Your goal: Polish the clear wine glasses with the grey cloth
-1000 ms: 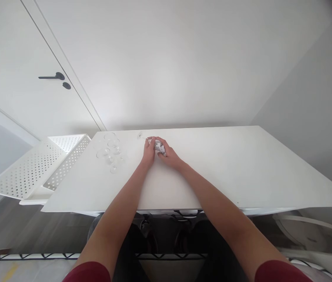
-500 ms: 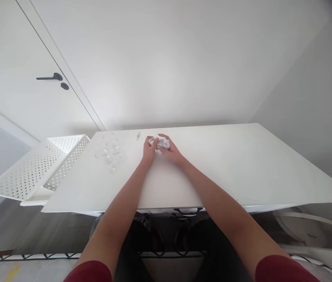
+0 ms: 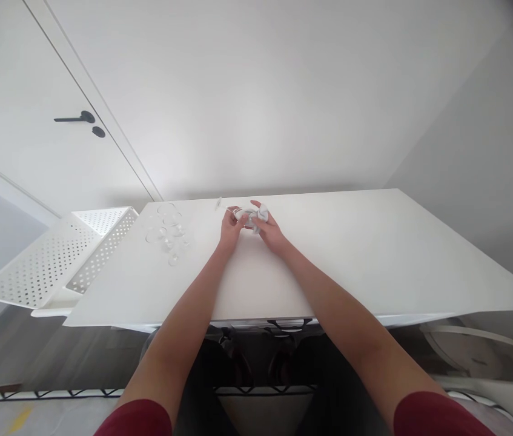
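Above the far middle of the white table [image 3: 351, 254], my two hands are close together. My left hand [image 3: 231, 229] is closed around a clear stemmed glass, whose round foot [image 3: 218, 204] and thin stem point out to the far left. The glass's bowl is mostly hidden by fingers and cloth. In my right hand [image 3: 271, 233] is a crumpled white cloth [image 3: 258, 213], pressed against the glass with the fingers curled around it. Left of my hands, several clear stemmed glasses [image 3: 169, 233] stand on the table; their outlines are faint.
White perforated baskets [image 3: 56, 260] are beside the table's left edge. A white wall [image 3: 260, 109] rises behind the table, and a door with a dark handle [image 3: 74, 117] is at the far left. A round pale object [image 3: 469, 351] lies below the right side.
The glass foot has swung slightly up and to the right. The cloth has shifted and bunched differently as my right hand moved around the glass.
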A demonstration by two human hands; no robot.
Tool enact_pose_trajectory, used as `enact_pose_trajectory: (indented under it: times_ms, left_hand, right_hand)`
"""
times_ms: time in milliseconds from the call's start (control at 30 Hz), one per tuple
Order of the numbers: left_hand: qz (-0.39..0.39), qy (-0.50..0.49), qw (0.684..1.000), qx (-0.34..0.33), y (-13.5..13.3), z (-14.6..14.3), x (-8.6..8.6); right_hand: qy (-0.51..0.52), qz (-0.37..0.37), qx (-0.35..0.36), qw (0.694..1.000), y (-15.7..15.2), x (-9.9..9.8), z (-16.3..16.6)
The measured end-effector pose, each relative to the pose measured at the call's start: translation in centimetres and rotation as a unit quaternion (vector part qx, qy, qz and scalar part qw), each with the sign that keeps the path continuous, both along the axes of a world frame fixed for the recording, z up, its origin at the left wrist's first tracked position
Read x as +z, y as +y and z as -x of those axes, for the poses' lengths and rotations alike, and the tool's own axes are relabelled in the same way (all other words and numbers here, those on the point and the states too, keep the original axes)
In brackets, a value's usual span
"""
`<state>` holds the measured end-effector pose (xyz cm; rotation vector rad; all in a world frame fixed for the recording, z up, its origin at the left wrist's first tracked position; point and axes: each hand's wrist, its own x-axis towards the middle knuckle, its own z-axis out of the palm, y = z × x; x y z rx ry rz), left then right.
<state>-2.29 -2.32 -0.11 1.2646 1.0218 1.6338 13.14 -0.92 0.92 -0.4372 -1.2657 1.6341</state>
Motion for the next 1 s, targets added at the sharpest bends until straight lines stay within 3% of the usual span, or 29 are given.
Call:
enact_pose_trajectory:
  times_ms: [67, 133, 267, 433, 567, 667, 767, 833, 900, 1000]
  left_hand:
    - [0.048, 0.008, 0.997, 0.060, 0.1, 0.1, -0.2]
    - [0.076, -0.014, 0.995, 0.062, 0.1, 0.1, -0.3]
    - [0.020, -0.069, 0.996, -0.056, 0.1, -0.1, -0.1]
    - [0.025, -0.016, 0.999, -0.044, -0.1, -0.4, 0.2]
    - [0.043, -0.056, 0.984, -0.162, -0.1, -0.1, 0.1]
    - [0.132, -0.063, 0.959, -0.242, -0.1, 0.2, 0.1]
    - [0.232, -0.024, 0.904, -0.357, -0.4, 0.3, 0.3]
    - [0.236, 0.019, 0.879, -0.413, -0.8, 0.2, 0.5]
    - [0.213, 0.033, 0.888, -0.406, -1.1, 0.0, 0.6]
    - [0.191, 0.014, 0.920, -0.341, -1.2, -0.3, 0.7]
  right_hand:
    - [-0.035, -0.057, 0.014, 0.998, -0.5, 0.1, 0.3]
    - [-0.050, -0.068, 0.022, 0.996, -0.5, 0.0, 0.6]
    - [0.005, 0.037, -0.082, 0.996, 0.9, -0.6, 0.3]
    - [0.064, 0.084, -0.136, 0.985, 2.2, -1.1, -0.9]
    - [0.141, 0.100, -0.193, 0.966, 3.2, -1.4, -2.0]
    - [0.187, 0.095, -0.261, 0.942, 3.8, -1.5, -3.1]
    - [0.140, 0.066, -0.274, 0.949, 3.4, -1.3, -3.2]
    - [0.084, 0.046, -0.246, 0.964, 2.8, -1.1, -2.5]
    - [0.055, 0.031, -0.221, 0.973, 2.4, -1.0, -1.7]
    - [0.088, 0.048, -0.237, 0.966, 3.2, -1.4, -1.4]
